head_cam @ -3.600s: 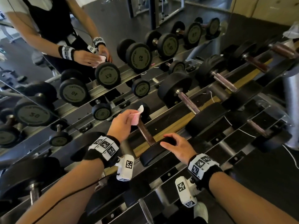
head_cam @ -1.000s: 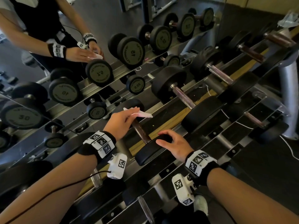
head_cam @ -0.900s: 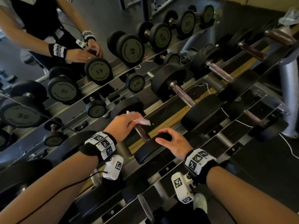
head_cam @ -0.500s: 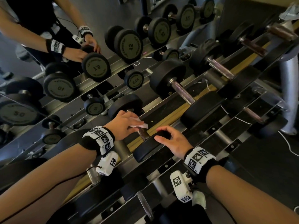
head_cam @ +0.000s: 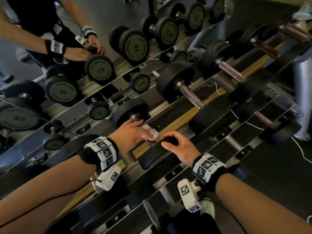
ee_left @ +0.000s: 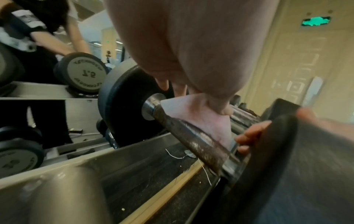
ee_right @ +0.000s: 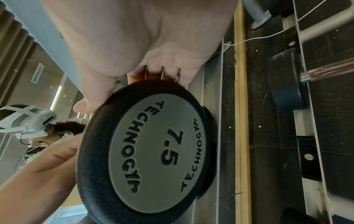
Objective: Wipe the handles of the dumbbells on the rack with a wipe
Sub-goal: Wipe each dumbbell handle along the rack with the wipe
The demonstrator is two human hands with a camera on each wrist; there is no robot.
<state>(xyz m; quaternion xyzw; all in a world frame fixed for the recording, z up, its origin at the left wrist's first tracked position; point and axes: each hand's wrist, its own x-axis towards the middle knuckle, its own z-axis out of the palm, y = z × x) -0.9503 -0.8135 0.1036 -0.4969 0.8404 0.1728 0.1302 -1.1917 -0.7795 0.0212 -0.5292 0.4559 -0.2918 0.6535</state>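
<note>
Slid down onto the handle (ee_left: 193, 141) now, left hand (head_cam: 130, 132) pinching the wipe (head_cam: 152, 132) (right hand (head_cam: 181, 147) gripping the near head (head_cam: 155, 153)), bar running toward the rack (head_cam: 170, 123) back rail.

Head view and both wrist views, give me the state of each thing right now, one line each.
Left hand: holds the wipe on the handle.
Wipe: white, crumpled, pressed against the handle.
7.5 dumbbell: lying on the rack, near end held.
Handle: dark, worn, partly covered by the wipe.
Right hand: fingers curled over the dumbbell's near end.
Next dumbbell: resting on the rack, untouched.
Rack: holds several dumbbells.
</note>
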